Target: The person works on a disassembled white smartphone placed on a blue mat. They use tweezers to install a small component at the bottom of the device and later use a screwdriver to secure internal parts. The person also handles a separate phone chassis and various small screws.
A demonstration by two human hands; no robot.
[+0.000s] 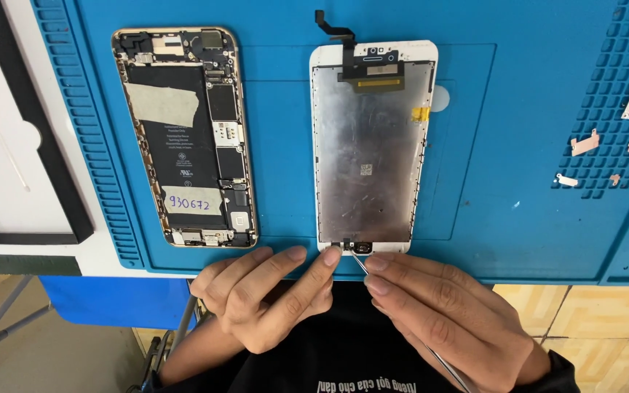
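Head view: the detached screen assembly [373,145] lies face down on the blue work mat [518,145], metal back plate up, its flex cable extending past the top edge; the left hand [260,298] rests at the mat's near edge, index fingertip pressed against the assembly's bottom left corner, remaining fingers loosely curled; the right hand [442,313] pinches a thin metal tool [362,263], tip placed at the home button area on the bottom edge; the opened phone body [183,138] lies to the left, well apart; small metal brackets [613,145] sit on the mat's ridged right section.
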